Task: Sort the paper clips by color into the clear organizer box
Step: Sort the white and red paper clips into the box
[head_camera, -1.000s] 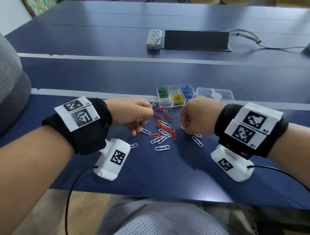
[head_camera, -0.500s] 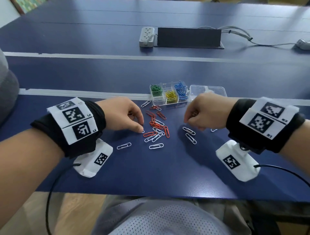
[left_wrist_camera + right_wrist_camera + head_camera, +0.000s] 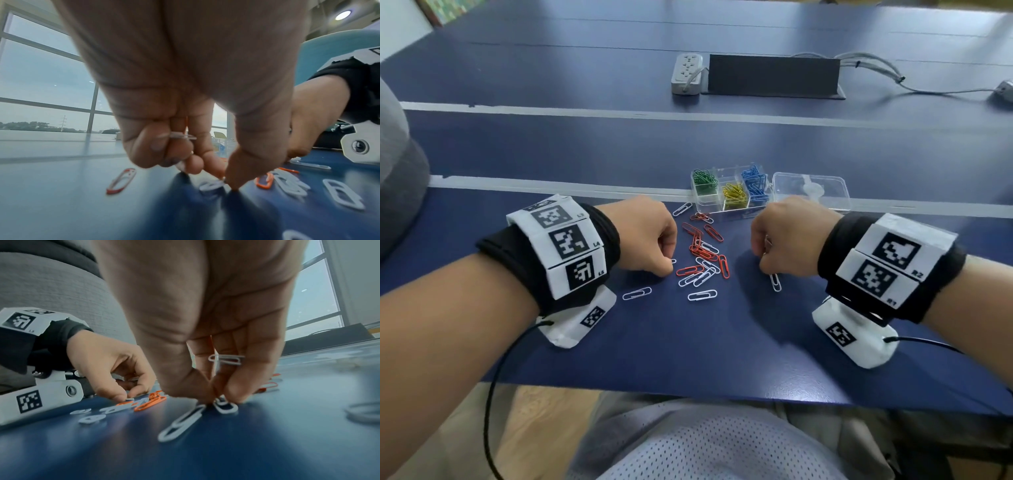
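Observation:
Red and white paper clips [image 3: 702,255] lie scattered on the blue table in front of the clear organizer box [image 3: 729,205], whose cells hold green, yellow and blue clips. My left hand [image 3: 650,236] is at the left of the pile; its curled fingers hold white clips [image 3: 182,136] while thumb and forefinger pinch another white clip [image 3: 211,185] on the table. My right hand [image 3: 784,236] is at the right; it keeps a white clip [image 3: 226,359] in its curled fingers and pinches a white clip [image 3: 225,405] on the table. A further white clip [image 3: 182,422] lies beside it.
The box's clear lid [image 3: 811,190] lies open to the right of the cells. A power strip [image 3: 687,72], a black cable tray [image 3: 774,77] and cables [image 3: 876,68] are at the table's far side. A grey cushion [image 3: 397,171] stands at the left.
Both hands have dropped their fingertips onto the table and closed on white clips. The right hand moved slightly left, over the two white clips at its side.

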A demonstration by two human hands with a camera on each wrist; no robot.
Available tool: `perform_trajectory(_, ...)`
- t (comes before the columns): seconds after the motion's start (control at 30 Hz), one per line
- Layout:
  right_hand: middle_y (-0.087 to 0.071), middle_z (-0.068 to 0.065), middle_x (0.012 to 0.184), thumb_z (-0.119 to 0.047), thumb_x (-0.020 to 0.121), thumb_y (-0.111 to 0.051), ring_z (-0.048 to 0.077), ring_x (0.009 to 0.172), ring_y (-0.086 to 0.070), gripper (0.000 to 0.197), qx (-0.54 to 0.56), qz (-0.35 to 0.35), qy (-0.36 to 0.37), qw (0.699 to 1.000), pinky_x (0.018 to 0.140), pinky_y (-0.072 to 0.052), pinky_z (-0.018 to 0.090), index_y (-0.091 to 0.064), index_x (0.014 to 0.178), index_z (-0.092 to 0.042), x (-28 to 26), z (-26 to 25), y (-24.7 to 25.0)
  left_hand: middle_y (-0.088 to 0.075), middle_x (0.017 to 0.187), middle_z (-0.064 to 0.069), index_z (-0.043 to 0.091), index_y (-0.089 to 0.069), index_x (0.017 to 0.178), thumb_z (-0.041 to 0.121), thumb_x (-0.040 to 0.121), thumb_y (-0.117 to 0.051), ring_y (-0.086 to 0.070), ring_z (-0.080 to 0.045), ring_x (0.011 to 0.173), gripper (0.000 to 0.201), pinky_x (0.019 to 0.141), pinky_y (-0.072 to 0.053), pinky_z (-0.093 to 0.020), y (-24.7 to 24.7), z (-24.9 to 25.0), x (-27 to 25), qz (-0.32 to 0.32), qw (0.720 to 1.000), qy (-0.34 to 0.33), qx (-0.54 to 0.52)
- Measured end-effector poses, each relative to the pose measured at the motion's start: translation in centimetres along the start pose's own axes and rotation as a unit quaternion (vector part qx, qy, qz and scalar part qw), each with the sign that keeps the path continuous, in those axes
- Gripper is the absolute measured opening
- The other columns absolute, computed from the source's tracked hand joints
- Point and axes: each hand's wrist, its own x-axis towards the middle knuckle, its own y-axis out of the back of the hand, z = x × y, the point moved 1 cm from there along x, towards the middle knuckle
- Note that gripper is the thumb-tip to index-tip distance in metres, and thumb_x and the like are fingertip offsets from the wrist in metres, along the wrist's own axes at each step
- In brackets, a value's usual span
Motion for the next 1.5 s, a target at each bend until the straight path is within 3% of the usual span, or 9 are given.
perform_trajectory(0.33,-0.071,0.011,0.095,-0.016,0.079,-0.06,0.03,0.092,-0.064,0.018,0.021,0.025,-0.034,0.999,0.076,-0.054,0.03,-0.073,0.089,-0.008,-0.2,0.8,0.0,-0.052,0.057,0.01,0.021,-0.057,0.069,0.014,0.071,-0.065,-0.046,0.0,0.055,0.01,0.052,-0.037,-0.017,0.0,-0.1,-0.3,0.052,0.998,-0.031,0.014)
perform_trajectory(0.67,-0.069,0.009,0.094,-0.016,0.076,-0.06,0.03,0.091,-0.063,0.019,-0.019,0.013,-0.024,0.999,0.071,-0.048,0.027,-0.071,0.09,-0.01,0.2,0.6,-0.4,-0.047,0.06,0.014,0.019,-0.062,0.085,0.01,0.079,-0.054,-0.044,-0.006,0.059,0.013,0.053,-0.033,-0.017,0.1,0.3,0.0,0.053,0.999,-0.001,0.008)
perform_trajectory(0.77,-0.069,0.004,0.083,-0.02,0.08,-0.061,0.022,0.08,-0.065,0.01,0.066,-0.004,-0.068,0.996,0.062,-0.05,0.023,-0.07,0.082,-0.018,0.2,1.8,0.3,-0.049,0.059,0.013,0.021,-0.062,0.079,0.014,0.085,-0.049,-0.049,-0.013,0.065,0.015,0.063,-0.036,-0.021,0.8,0.8,0.1,0.072,0.996,0.024,-0.051)
perform_trajectory(0.87,-0.064,0.009,0.063,-0.012,0.082,-0.056,0.023,0.055,-0.063,0.016,0.24,-0.027,-0.13,0.962,0.054,-0.055,0.025,-0.068,0.072,-0.01,0.4,4.0,1.2,-0.051,0.039,0.009,0.02,-0.061,0.065,0.012,0.084,-0.047,-0.05,0.0,0.047,0.025,0.049,-0.036,-0.015,1.4,2.1,0.5,0.057,0.991,0.015,-0.117)
perform_trajectory(0.97,-0.057,0.01,0.056,-0.004,0.082,-0.049,0.023,0.049,-0.056,0.025,0.303,-0.021,-0.166,0.938,0.059,-0.054,0.027,-0.066,0.064,-0.009,-0.1,6.0,1.2,-0.054,0.043,0.012,0.019,-0.058,0.058,0.013,0.084,-0.046,-0.05,0.001,0.045,0.029,0.043,-0.033,-0.009,1.5,4.1,1.2,0.041,0.99,-0.01,-0.137)
perform_trajectory(1.13,-0.07,0.003,0.067,-0.026,0.08,-0.063,0.015,0.063,-0.063,0.014,0.22,-0.06,-0.141,0.963,0.073,-0.053,0.027,-0.074,0.076,-0.018,-1.4,8.1,0.5,-0.051,0.06,0.007,0.02,-0.06,0.075,0.02,0.084,-0.051,-0.045,-0.004,0.056,0.013,0.054,-0.036,-0.018,0.6,7.9,2.4,0.004,0.989,-0.092,-0.112)
perform_trajectory(1.2,-0.066,-0.006,0.068,-0.03,0.076,-0.071,0.009,0.064,-0.058,0.006,0.143,-0.053,-0.103,0.983,0.066,-0.047,0.022,-0.073,0.08,-0.025,-1.9,7.8,0.5,-0.053,0.063,0.006,0.023,-0.066,0.083,0.021,0.08,-0.058,-0.05,-0.008,0.061,0.009,0.059,-0.041,-0.018,0.2,8.8,2.7,-0.015,0.988,-0.13,-0.076)
perform_trajectory(1.33,-0.068,-0.005,0.082,-0.023,0.075,-0.073,0.013,0.074,-0.054,0.018,-0.008,-0.018,-0.011,1.0,0.067,-0.039,0.02,-0.074,0.092,-0.026,-2.4,6.8,0.2,-0.047,0.075,0.009,0.032,-0.07,0.101,0.028,0.072,-0.074,-0.05,-0.014,0.082,0.029,0.072,-0.04,-0.021,-0.3,10.1,3.5,-0.031,0.981,-0.189,0.032)
perform_trajectory(1.5,-0.056,-0.01,0.068,-0.016,0.08,-0.061,0.011,0.067,-0.047,0.02,-0.016,-0.024,0.022,0.999,0.055,-0.032,0.008,-0.073,0.094,-0.023,-3.0,6.5,0.4,-0.048,0.069,0.007,0.022,-0.076,0.089,0.026,0.078,-0.07,-0.052,-0.015,0.076,0.013,0.068,-0.039,-0.021,-0.1,10.8,3.8,-0.032,0.967,-0.231,0.102)
